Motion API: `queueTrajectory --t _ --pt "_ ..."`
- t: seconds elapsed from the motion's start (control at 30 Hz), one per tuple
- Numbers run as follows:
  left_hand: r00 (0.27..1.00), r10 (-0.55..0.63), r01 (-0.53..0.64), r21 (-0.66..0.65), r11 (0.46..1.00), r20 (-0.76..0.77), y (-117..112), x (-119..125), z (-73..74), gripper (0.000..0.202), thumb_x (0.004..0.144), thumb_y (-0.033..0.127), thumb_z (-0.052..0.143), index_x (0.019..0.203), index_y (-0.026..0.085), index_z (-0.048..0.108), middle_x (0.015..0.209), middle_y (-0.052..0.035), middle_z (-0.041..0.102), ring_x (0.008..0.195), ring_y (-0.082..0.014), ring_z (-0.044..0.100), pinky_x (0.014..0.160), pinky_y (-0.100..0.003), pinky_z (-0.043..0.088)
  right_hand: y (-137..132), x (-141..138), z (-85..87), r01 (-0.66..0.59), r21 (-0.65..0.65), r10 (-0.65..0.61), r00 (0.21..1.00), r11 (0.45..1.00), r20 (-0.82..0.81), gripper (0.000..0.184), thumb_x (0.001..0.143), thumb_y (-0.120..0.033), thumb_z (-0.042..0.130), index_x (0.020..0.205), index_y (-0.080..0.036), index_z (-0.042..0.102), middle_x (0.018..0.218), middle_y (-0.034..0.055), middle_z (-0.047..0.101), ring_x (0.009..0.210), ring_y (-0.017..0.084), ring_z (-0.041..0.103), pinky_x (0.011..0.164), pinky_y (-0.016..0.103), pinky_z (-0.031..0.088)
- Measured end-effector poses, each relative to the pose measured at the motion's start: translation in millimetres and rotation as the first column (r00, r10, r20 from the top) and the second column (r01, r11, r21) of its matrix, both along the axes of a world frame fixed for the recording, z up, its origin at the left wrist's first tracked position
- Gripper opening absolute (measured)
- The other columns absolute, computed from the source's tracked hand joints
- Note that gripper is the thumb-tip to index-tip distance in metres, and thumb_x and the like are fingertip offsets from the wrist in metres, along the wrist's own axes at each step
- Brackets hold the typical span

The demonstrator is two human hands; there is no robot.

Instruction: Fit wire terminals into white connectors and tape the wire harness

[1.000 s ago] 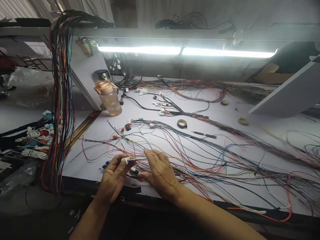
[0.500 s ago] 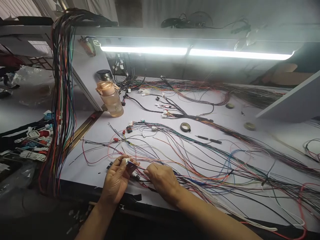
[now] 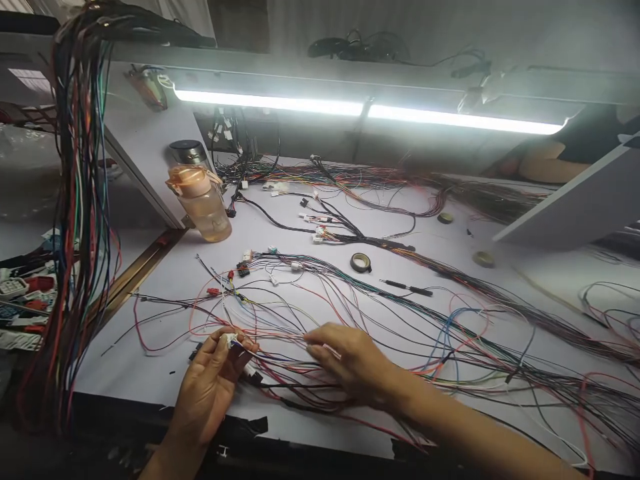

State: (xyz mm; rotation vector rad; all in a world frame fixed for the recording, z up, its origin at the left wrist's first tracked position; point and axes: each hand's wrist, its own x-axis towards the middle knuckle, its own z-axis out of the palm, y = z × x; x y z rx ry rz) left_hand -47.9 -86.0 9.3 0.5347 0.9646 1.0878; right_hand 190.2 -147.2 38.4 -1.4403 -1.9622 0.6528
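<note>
My left hand (image 3: 207, 387) pinches a small white connector (image 3: 230, 339) near the front edge of the white bench (image 3: 170, 273). Coloured wires run from that connector off to the right. My right hand (image 3: 350, 363) lies about a hand's width to the right, fingers curled down into the loose wires (image 3: 400, 333), pinching among them; which wire it holds I cannot make out. A black connector (image 3: 253, 375) lies just right of my left hand.
A peach water bottle (image 3: 200, 200) stands at the back left. A thick bundle of coloured wires (image 3: 80, 200) hangs at the left edge. Tape rolls (image 3: 361, 263) and a black pen-like tool (image 3: 407, 288) lie mid-bench. A grey sloping board (image 3: 575, 207) stands at the right.
My right hand has slid right, away from the left hand, along the wires. The left hand keeps its pinch on the white connector. The view has shifted slightly.
</note>
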Motion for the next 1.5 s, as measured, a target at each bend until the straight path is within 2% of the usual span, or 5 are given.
queueTrajectory --t 0.13,0.33,0.6,0.93,1.5 --pt "1.000 -0.014 0.013 -0.037 0.999 -0.023 1.1 -1.2 0.0 0.034 0.061 0.027 0.085 0.088 0.018 0.067 0.081 -0.0033 0.067 0.077 -0.0178 0.067 0.078 -0.029 0.059 40.6 47.0 8.3 0.171 0.080 -0.169 0.985 0.982 -0.030 0.022 0.092 -0.029 0.052 0.100 -0.018 0.069 0.096 0.0056 0.073 0.087 0.016 0.067 0.080 0.030 0.052" --pt "0.996 0.070 -0.079 -0.148 0.986 -0.060 2.5 -1.4 -2.1 0.043 0.051 0.028 0.089 0.088 0.020 0.068 0.084 -0.0036 0.068 0.076 -0.0189 0.067 0.074 -0.028 0.060 103.8 100.1 -11.5 0.355 0.122 -0.366 0.926 0.927 0.089 0.022 0.089 -0.026 0.055 0.102 -0.018 0.070 0.097 0.0067 0.072 0.085 0.017 0.066 0.075 0.031 0.053" --pt "0.991 0.106 -0.120 -0.205 0.971 -0.077 4.0 -1.1 -3.7 0.046 0.049 0.025 0.090 0.089 0.020 0.068 0.084 -0.0040 0.068 0.073 -0.0182 0.067 0.074 -0.028 0.060 154.7 114.2 -28.7 0.270 0.198 -0.319 0.904 0.942 0.285 0.034 0.089 -0.020 0.052 0.122 -0.021 0.063 0.123 0.0075 0.065 0.112 0.023 0.058 0.095 0.041 0.047" --pt "0.997 0.068 -0.074 -0.149 0.986 -0.043 1.3 0.3 -3.3 0.031 0.065 0.028 0.082 0.091 0.019 0.068 0.085 -0.0041 0.065 0.077 -0.0167 0.065 0.075 -0.027 0.060 155.1 110.5 -44.4 0.211 0.159 -0.258 0.883 0.965 0.392 0.033 0.093 -0.023 0.048 0.121 -0.017 0.064 0.129 0.0081 0.061 0.117 0.026 0.054 0.099 0.044 0.043" --pt "0.997 0.067 -0.072 -0.149 0.986 -0.033 1.7 -3.5 -9.4 0.034 0.065 0.026 0.082 0.093 0.018 0.066 0.087 -0.0046 0.065 0.077 -0.0186 0.066 0.075 -0.030 0.060 142.3 111.6 -50.4 0.169 0.144 -0.213 0.899 0.975 0.382 0.024 0.093 -0.025 0.050 0.091 -0.023 0.073 0.115 0.0037 0.068 0.104 0.023 0.060 0.090 0.040 0.046"
